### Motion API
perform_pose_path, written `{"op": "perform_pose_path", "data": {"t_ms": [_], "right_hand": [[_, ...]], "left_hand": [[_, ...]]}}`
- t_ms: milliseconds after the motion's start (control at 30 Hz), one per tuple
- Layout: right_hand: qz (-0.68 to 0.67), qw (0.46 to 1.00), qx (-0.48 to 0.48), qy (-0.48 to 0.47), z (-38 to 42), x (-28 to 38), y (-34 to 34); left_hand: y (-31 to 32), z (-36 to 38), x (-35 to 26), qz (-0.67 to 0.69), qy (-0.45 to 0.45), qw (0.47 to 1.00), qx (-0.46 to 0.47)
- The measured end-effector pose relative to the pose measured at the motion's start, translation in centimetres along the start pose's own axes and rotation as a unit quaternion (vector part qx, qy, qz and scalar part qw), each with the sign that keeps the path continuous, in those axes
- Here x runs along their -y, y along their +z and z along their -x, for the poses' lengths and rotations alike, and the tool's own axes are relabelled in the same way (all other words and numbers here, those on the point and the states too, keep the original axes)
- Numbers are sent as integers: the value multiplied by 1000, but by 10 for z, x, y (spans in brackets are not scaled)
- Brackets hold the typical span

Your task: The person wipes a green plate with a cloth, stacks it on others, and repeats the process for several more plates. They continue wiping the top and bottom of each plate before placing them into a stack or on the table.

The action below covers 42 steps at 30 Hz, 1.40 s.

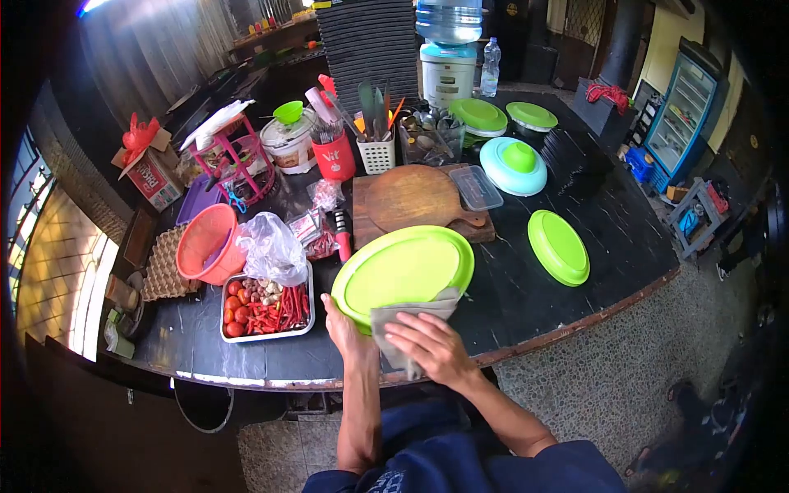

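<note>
A bright green oval plate (403, 264) is tilted up above the table's front edge. My left hand (347, 333) grips its lower left rim, the fingers hidden behind it. A grey cloth (393, 324) lies against the plate's lower right part, with one end hanging below the rim. My right hand (431, 347) presses this cloth on the plate, its fingers closed over the fabric. Another green oval plate (559, 248) lies on the table to the right. Behind the held plate is a wooden cutting board (411, 197).
On the black table (501, 296), a tray of tomatoes and red chillies (271, 329) stands left of my hands, beside an orange basket (205, 246). Farther back are a red cutlery holder (334, 156), a pale blue dish (514, 177) and a water dispenser (448, 74).
</note>
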State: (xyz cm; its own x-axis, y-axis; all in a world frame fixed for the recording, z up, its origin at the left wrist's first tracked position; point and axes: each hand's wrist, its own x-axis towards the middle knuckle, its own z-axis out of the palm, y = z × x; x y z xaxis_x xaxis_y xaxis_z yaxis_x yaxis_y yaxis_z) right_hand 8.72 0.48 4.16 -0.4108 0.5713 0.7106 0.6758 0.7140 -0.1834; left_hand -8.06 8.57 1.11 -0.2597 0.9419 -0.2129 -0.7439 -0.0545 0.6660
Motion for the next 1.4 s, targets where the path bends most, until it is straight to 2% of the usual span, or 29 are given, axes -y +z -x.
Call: {"op": "perform_pose_path", "data": {"t_ms": [233,300,467,533,667,733,833,967,1067,1167,1267,1300,1400], "right_hand": [[52,985,-122,111,19,-39,-15],[60,975,-172,129,12,-50,-23],[-2,933,-270,238,-8,-58,-45],[8,927,-262,269,-10,-67,-50],[8,934,-245,260,-21,-61,-53],[26,950,-212,226,-26,-50,-48],[-15,968,-144,205,-32,-23,-26],[-73,978,-89,174,-35,8,-11],[-94,987,-51,117,-23,11,-9],[-62,994,-34,81,-7,1,-16],[-12,993,-57,103,11,-18,-25],[1,990,-55,130,16,-25,-32],[51,975,-128,173,37,-51,-46]], "left_hand": [[11,6,-1,20,39,999,-2],[15,7,-6,-7,51,998,32],[16,9,-14,-38,48,995,77],[15,12,-12,-54,44,993,95],[22,20,-7,-85,73,989,92],[28,25,-4,-91,79,988,95],[33,35,14,-148,84,979,112],[40,44,20,-124,96,984,89],[25,36,10,-127,95,983,92],[29,29,3,-82,109,990,47],[30,25,-5,-83,81,992,51],[27,23,-6,-90,74,990,80],[36,26,2,-112,36,987,110]]}}
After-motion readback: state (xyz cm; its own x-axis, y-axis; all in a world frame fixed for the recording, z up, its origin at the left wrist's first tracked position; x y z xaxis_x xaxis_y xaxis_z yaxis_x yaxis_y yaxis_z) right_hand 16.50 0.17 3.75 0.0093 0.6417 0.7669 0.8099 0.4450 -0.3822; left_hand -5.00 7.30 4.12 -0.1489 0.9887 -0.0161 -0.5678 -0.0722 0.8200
